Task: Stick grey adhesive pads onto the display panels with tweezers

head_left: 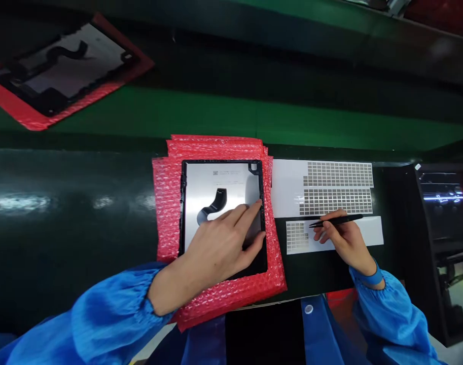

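My left hand lies over a flat display panel with a black frame and silvery back, its fingers stretched out to the panel's right edge. A curved black ribbon cable lies on the panel's back, partly beside my fingers. Under the panel are stacked sheets of red bubble wrap. In my right hand is a pair of black tweezers, the tip pointing left. The tip is over a white sheet bearing small grey rectangular stickers at its left end; whether it touches cannot be told.
Above that sheet lie more white sheets with rows of small grey stickers. Another similar panel rests on red bubble wrap on the raised ledge at upper left. A black rack or case stands at the right.
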